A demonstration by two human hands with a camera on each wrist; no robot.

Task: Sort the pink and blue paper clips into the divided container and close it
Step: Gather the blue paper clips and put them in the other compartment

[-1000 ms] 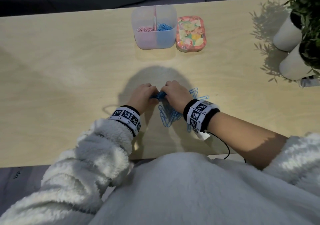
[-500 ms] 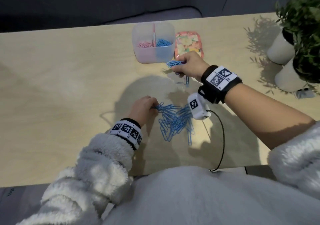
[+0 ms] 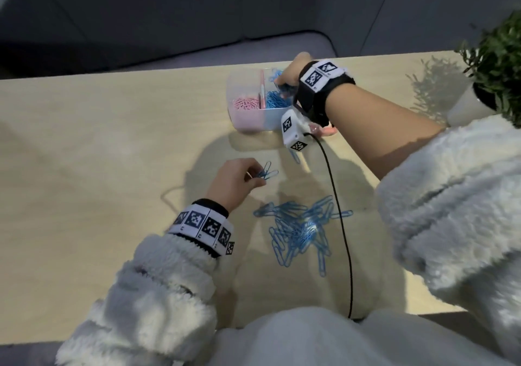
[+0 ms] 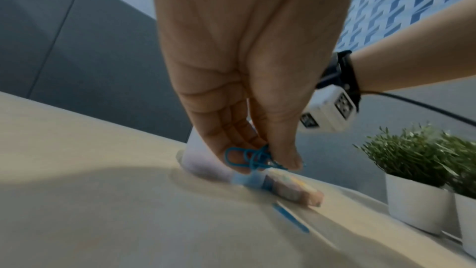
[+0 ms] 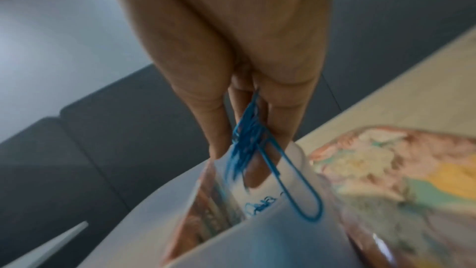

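The clear divided container (image 3: 242,117) stands at the table's far side, pink clips (image 3: 245,103) in its left half and blue clips (image 3: 275,99) in its right. My right hand (image 3: 286,79) hangs over the blue half and pinches a bunch of blue clips (image 5: 244,136), one long clip dangling over the rim. My left hand (image 3: 239,178) hovers above the table and pinches a few blue clips (image 3: 266,172) (image 4: 251,158). A loose pile of blue clips (image 3: 301,229) lies near me. One single blue clip (image 3: 294,155) lies near the container.
The floral lid (image 5: 386,170) lies right of the container, mostly hidden under my right wrist in the head view. Potted plants in white pots (image 3: 496,78) stand at the far right. A black cable (image 3: 342,224) runs from my right wrist across the pile.
My right hand carried its bunch of blue clips from the pile up to the container's blue half. My left hand lifted a few clips off the pile and rose to the left.
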